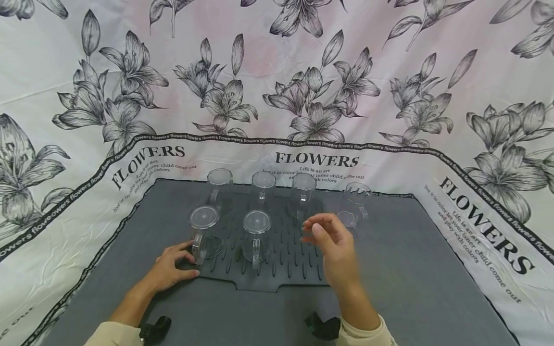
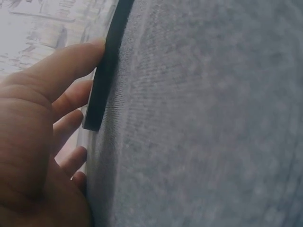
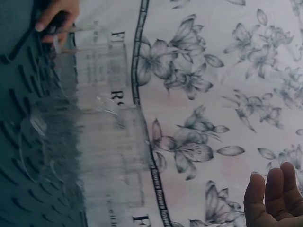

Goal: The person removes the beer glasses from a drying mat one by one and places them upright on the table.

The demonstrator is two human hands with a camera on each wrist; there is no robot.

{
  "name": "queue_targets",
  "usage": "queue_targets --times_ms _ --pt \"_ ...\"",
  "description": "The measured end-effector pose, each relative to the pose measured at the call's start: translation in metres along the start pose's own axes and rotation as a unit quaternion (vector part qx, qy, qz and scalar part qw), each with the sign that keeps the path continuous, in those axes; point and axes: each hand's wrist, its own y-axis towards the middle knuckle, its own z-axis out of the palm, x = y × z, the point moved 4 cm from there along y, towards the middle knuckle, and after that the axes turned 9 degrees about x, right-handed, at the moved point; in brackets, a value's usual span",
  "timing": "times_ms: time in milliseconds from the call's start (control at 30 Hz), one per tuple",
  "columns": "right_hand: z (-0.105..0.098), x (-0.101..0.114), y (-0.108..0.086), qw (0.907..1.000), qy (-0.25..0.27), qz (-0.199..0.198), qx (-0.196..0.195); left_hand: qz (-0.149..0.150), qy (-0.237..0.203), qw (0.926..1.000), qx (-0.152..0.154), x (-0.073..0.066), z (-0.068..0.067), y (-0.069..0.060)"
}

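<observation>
Clear glass mugs stand on a dark ridged drying mat (image 1: 298,274), their closed ends up. My left hand (image 1: 170,266) is at the mat's left front corner, beside the front-left mug (image 1: 205,223) and its handle. In the left wrist view, the thumb and fingers of this left hand (image 2: 33,123) touch the mat's edge (image 2: 102,94). My right hand (image 1: 337,250) is raised over the mat's right side, fingers bent, holding nothing. Beyond it stands another glass mug (image 1: 357,194), right of the mat. In the right wrist view only some fingertips (image 3: 274,191) show.
A second front mug (image 1: 257,228) stands mid-mat. Behind are a back-left mug (image 1: 220,185), a back-middle mug (image 1: 263,185) and a back-right mug (image 1: 304,185). Grey cloth covers the table (image 1: 411,278). A flower-printed curtain (image 1: 259,91) encloses its back and sides.
</observation>
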Motion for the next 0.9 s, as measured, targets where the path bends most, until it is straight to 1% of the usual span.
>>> queue_targets --times_ms 167,267,367,500,567,733,900 --pt "0.013 -0.024 0.000 0.9994 0.002 0.036 -0.001 0.002 0.004 1.0000 -0.006 0.002 -0.002 -0.001" --pt "0.018 -0.035 -0.002 0.9983 -0.006 0.058 -0.005 0.001 0.004 1.0000 -0.001 0.001 -0.001 -0.001" --pt "0.022 -0.044 -0.003 0.9975 -0.018 0.068 -0.003 0.000 -0.002 1.0000 0.003 0.000 0.000 0.000" --pt "0.028 -0.055 -0.003 0.9965 -0.031 0.077 0.008 0.000 -0.002 1.0000 -0.004 0.000 0.000 0.000" --pt "0.030 -0.063 -0.004 0.9954 -0.035 0.088 0.010 0.002 -0.001 1.0000 -0.004 0.000 0.000 0.000" --pt "0.033 -0.086 -0.006 0.9902 -0.063 0.124 0.005 0.009 -0.005 0.9999 0.001 0.001 0.003 0.002" --pt "0.039 -0.103 -0.008 0.9825 -0.092 0.162 -0.001 -0.003 -0.002 1.0000 0.000 0.004 0.001 -0.001"
